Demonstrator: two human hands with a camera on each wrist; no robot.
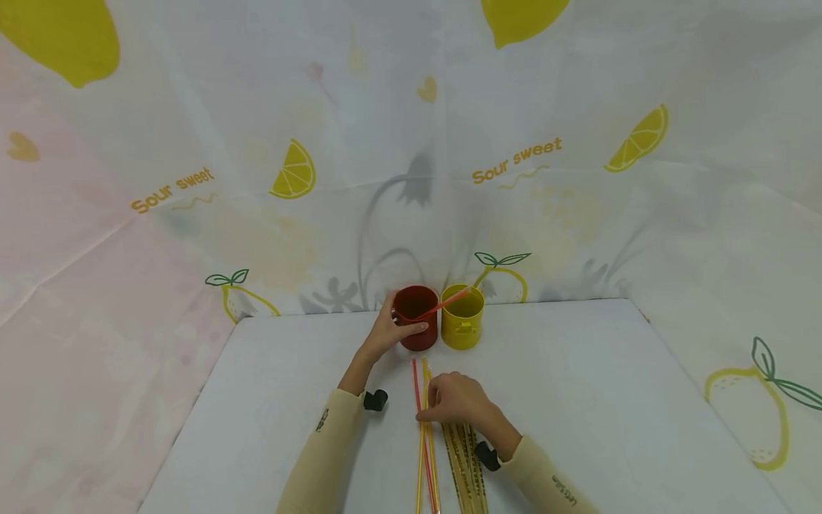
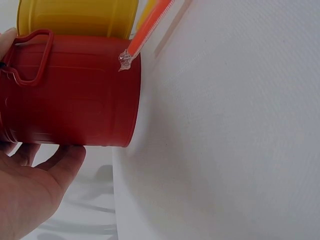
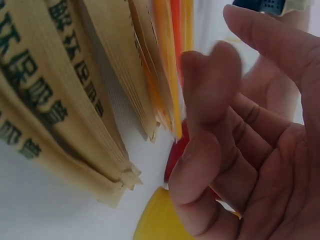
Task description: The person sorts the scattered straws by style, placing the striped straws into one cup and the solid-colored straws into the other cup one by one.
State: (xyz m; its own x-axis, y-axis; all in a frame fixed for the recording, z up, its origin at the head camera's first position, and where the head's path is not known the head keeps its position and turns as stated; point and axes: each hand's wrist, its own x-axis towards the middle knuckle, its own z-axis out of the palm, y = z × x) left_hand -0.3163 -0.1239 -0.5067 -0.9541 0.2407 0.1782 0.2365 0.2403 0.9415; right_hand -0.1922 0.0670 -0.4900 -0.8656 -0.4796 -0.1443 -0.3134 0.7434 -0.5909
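Observation:
My left hand (image 1: 389,330) grips the red mug (image 1: 419,341), thumb across its front and fingers round its left side. A red straw (image 1: 444,303) leans out of that mug toward the yellow mug (image 1: 461,335), which stands just to the right. My right hand (image 1: 459,398) is over the loose red and yellow straws (image 1: 419,457) in clear film, thumb and bent forefinger apart in the right wrist view, and I see nothing between them. Under and beside this hand lie straws in brown printed paper sleeves (image 1: 467,471).
The mugs stand near the back edge of the white table (image 1: 565,385). Behind it hangs a white cloth (image 1: 565,235) printed with lemons. Black wrist devices (image 1: 375,400) sit on both forearms.

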